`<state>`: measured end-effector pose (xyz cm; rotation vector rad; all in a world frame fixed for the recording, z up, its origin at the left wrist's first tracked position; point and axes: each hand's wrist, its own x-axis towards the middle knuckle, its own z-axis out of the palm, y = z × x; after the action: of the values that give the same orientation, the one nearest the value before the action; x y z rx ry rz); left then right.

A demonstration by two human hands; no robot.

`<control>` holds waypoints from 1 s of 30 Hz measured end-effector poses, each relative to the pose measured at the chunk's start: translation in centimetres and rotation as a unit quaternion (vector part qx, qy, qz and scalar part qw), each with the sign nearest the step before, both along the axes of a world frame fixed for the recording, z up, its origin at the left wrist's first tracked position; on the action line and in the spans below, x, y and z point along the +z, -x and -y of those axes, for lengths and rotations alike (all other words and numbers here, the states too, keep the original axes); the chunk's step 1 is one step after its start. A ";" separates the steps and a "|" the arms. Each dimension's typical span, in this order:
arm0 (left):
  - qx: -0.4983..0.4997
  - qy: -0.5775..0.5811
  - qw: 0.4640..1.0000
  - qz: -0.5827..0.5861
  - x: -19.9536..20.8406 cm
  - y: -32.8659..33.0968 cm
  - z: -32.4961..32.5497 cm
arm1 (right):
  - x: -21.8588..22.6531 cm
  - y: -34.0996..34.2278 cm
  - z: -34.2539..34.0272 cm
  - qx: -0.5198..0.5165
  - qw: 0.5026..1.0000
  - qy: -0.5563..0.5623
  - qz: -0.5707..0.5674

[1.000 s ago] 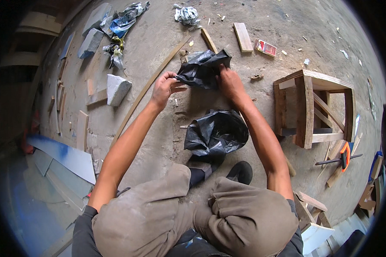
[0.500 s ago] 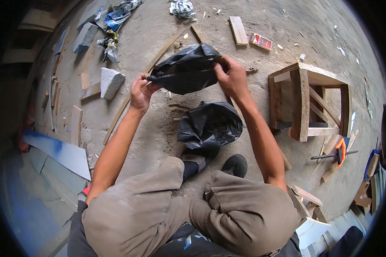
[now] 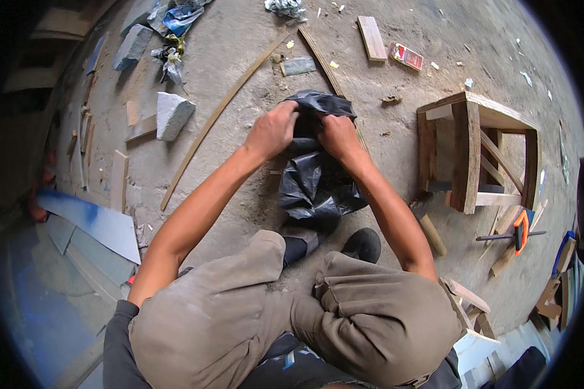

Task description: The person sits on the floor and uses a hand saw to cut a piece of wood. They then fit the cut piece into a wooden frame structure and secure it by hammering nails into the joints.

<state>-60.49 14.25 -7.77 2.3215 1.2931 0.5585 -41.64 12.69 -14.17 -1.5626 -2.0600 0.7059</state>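
Both my hands grip the rim of a black plastic bag (image 3: 321,102) in front of my knees. My left hand (image 3: 274,131) is closed on its left side, and my right hand (image 3: 339,137) is closed on its right side. Between the hands the bag gapes into a dark opening. Just below, a crumpled black plastic bag (image 3: 318,185) lies over the front of my left foot. Whether the two are separate bags or one is hard to make out. My right shoe (image 3: 363,246) rests beside it.
To the right stands a wooden frame (image 3: 466,155), with an orange-and-black clamp (image 3: 520,231) nearer me. Thin wooden strips (image 3: 224,104) flank the bags. Stone blocks (image 3: 173,115) and a white-blue panel (image 3: 91,217) are on the left. A red packet (image 3: 407,57) lies farther off.
My hands have drawn closer together and lowered the held bag toward the one at my foot. A flat grey piece on the floor beyond is now uncovered.
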 end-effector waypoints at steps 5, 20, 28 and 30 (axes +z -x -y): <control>-0.003 0.097 0.978 -0.186 -1.5 0.6 -0.2 | -1.9 -0.7 0.1 0.051 0.994 -0.065 0.073; -0.118 0.078 0.987 -0.070 -1.5 -0.2 -0.8 | -0.8 -0.4 1.5 -0.026 0.989 -0.132 0.054; -0.125 0.122 0.983 -0.064 -3.6 0.5 -0.1 | -1.3 -0.1 1.6 -0.012 0.991 -0.097 0.089; -0.128 0.130 0.981 -0.065 -4.0 0.4 -0.1 | -1.8 -0.2 1.5 -0.021 0.992 -0.097 0.078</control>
<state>-60.92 14.32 -11.73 2.2830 1.0284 0.1466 -41.45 11.15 -16.01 -1.5880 -2.1283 0.3648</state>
